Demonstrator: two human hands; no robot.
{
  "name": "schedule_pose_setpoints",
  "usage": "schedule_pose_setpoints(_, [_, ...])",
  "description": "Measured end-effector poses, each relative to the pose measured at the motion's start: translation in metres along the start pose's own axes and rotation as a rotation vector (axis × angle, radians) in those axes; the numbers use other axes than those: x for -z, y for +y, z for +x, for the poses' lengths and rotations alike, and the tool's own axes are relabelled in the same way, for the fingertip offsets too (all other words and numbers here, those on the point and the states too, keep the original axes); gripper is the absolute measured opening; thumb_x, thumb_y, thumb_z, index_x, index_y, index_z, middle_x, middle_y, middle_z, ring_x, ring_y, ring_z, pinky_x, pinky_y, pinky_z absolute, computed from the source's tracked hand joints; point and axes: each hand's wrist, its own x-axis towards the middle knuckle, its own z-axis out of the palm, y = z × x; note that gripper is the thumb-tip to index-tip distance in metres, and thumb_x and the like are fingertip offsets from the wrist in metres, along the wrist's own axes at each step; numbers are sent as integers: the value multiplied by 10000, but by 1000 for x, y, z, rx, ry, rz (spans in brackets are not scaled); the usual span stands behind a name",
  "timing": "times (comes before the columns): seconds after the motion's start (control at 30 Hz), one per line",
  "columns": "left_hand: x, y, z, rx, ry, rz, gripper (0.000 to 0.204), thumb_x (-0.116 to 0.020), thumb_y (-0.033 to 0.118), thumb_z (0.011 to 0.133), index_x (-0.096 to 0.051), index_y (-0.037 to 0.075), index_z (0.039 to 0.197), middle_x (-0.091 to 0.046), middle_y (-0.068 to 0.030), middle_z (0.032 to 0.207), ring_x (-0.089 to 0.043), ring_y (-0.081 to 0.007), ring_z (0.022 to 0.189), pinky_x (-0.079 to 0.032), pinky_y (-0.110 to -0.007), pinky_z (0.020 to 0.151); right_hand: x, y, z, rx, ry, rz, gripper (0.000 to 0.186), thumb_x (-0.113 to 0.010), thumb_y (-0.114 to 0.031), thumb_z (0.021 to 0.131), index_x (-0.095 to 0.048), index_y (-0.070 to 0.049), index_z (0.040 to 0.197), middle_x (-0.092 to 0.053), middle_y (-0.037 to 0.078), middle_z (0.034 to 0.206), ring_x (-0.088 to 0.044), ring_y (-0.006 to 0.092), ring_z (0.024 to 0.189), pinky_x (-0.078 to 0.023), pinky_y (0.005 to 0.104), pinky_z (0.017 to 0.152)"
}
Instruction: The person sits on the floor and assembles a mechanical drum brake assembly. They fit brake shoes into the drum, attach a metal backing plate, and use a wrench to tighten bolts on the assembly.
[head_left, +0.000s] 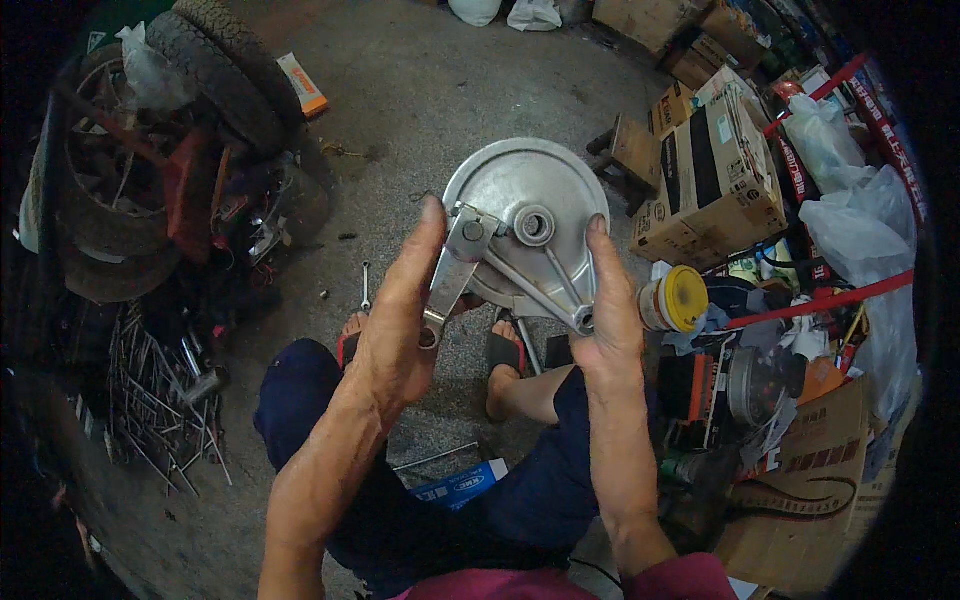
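Between my two hands I hold up a round metal drum brake plate (pixel 510 180), its outer face toward me. It has a hub hole in the middle, raised ribs, and a brake lever (pixel 452 275) bolted on at the left. My left hand (pixel 400 310) grips the left side by the lever, thumb pointing up and fingers mostly hidden behind. My right hand (pixel 612 300) closes on the right rim, its thumb along the edge and its other fingers out of sight. Below the plate, a combination wrench (pixel 366 287) lies on the floor.
Tires (pixel 215 75) and many metal rods (pixel 165 400) crowd the left. At the right are a cardboard box (pixel 705 180), a small wooden stool (pixel 628 158), a yellow-lidded tub (pixel 683 298) and plastic bags (pixel 860 230). A blue box (pixel 460 485) lies between my legs.
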Motion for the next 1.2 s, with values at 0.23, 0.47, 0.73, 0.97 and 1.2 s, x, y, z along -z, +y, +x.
schedule_pose_setpoints(0.23, [16, -9, 13, -5, -16, 222, 686, -562, 515, 876, -497, -14, 1309, -544, -182, 1261, -457, -276, 1215, -338, -439, 1000, 8, -2, 6, 174, 89, -136, 451, -662, -348, 885, -597, 5, 1158, -640, 99, 1069, -611, 155, 961, -502, 294, 815])
schedule_pose_setpoints(0.47, [19, -26, 15, -489, 136, 1041, 361, -652, 150, 817, -623, -38, 1124, -600, -208, 1008, -547, -346, 1019, -437, -417, 890, 1, -2, -2, 452, 137, -367, 390, -669, -363, 881, -638, 20, 946, -625, 47, 855, -511, 96, 777, -414, 253, 713])
schedule_pose_setpoints(0.73, [22, -30, 23, -421, 214, 1044, 257, -689, 162, 786, -686, -25, 962, -620, -180, 929, -554, -320, 938, -440, -412, 822, -2, -4, -8, 508, 103, -333, 404, -685, -351, 873, -631, 35, 978, -634, 52, 875, -541, 107, 823, -432, 258, 749])
schedule_pose_setpoints(0.97, [21, -32, 26, -472, 287, 996, 280, -731, 196, 761, -703, -28, 926, -623, -167, 857, -575, -292, 873, -442, -395, 792, -3, 0, -6, 575, 153, -350, 439, -700, -341, 863, -618, 57, 1031, -643, 59, 869, -558, 115, 790, -452, 265, 744])
schedule_pose_setpoints(1.2, [20, -39, 28, -250, 242, 722, 313, -749, 171, 757, -693, -63, 958, -630, -176, 872, -599, -244, 863, -458, -354, 761, -10, -4, -18, 536, 142, -359, 426, -734, -317, 833, -608, 43, 1024, -637, 50, 838, -567, 99, 747, -461, 241, 610])
